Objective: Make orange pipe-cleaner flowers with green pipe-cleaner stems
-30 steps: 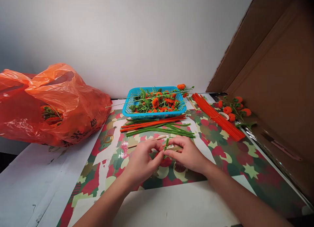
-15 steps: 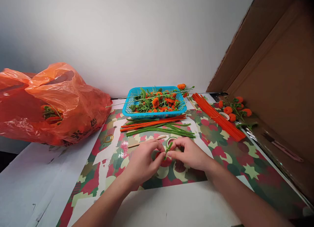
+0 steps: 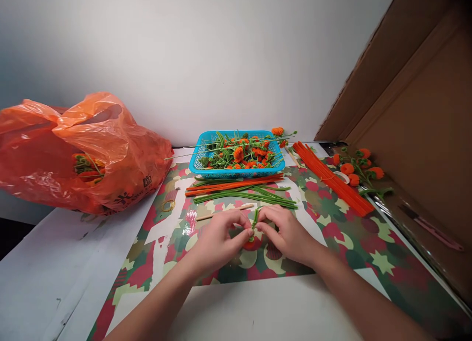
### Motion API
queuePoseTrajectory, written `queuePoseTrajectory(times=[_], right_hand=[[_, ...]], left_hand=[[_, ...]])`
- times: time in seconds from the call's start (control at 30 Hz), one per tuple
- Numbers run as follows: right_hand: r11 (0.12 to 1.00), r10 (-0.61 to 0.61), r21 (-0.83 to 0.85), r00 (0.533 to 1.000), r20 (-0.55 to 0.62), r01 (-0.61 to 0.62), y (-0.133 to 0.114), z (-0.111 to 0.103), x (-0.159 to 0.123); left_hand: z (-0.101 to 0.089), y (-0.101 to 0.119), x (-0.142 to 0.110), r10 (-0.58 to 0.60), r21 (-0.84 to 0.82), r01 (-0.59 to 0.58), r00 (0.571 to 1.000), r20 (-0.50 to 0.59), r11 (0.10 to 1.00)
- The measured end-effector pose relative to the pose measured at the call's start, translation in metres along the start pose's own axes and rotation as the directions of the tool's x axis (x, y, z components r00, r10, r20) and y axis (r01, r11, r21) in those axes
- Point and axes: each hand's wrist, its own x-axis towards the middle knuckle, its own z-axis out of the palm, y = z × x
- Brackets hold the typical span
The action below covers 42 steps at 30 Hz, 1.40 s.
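Between the fingertips of both hands is a short green pipe cleaner (image 3: pixel 255 218), standing roughly upright. An orange-red patch (image 3: pixel 251 244) shows just under the fingers; whether it is a flower head joined to the green piece is unclear. My left hand (image 3: pixel 225 236) pinches the green piece low down with thumb and forefinger. My right hand (image 3: pixel 283 231) is closed at its other side, fingertips against it. Just beyond the hands lie a thin wooden stick (image 3: pixel 210 216), green pipe cleaners (image 3: pixel 236 199) and orange pipe cleaners (image 3: pixel 236 183).
A blue basket (image 3: pixel 236 173) of orange flowers and green stems stands at the back. An orange plastic bag (image 3: pixel 121 159) fills the left. To the right are a bundle of orange pipe cleaners (image 3: pixel 332 181), flowers (image 3: pixel 376 172) and a pink-handled cutter (image 3: pixel 435 230). A gold wire coil (image 3: pixel 167 205) lies left.
The green pipe cleaner has turned more upright between my fingers. The right hand now covers the white ring that showed beside it. The whole view has shifted slightly.
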Motion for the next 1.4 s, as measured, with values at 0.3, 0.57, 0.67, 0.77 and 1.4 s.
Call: queuePoseTrajectory(times=[0.3,0.57,0.67,0.77,1.4], right_hand=[[0.981,0.044,0.190,0.999,-0.007,-0.041,0.007,0.000,0.001],[0.947,0.157,0.277,0.987,0.038,-0.161,0.010,-0.002,0.006],[0.929,0.148,0.334,0.987,0.064,-0.161,0.015,-0.002,0.006],[0.910,0.117,0.392,0.991,0.065,-0.133,0.019,-0.002,0.005],[0.896,-0.003,0.443,0.996,0.087,-0.036,0.011,-0.003,0.006]], left_hand=[[-0.002,-0.010,0.009,-0.158,-0.558,0.283,0.952,0.261,0.780],[0.006,0.000,0.009,-0.153,-0.486,0.206,0.977,0.147,0.849],[0.003,0.000,0.007,-0.160,-0.485,0.225,0.972,0.172,0.845],[-0.001,-0.002,0.006,-0.158,-0.519,0.273,0.954,0.255,0.810],[0.002,-0.012,0.007,-0.198,-0.649,0.547,0.823,0.532,0.529]])
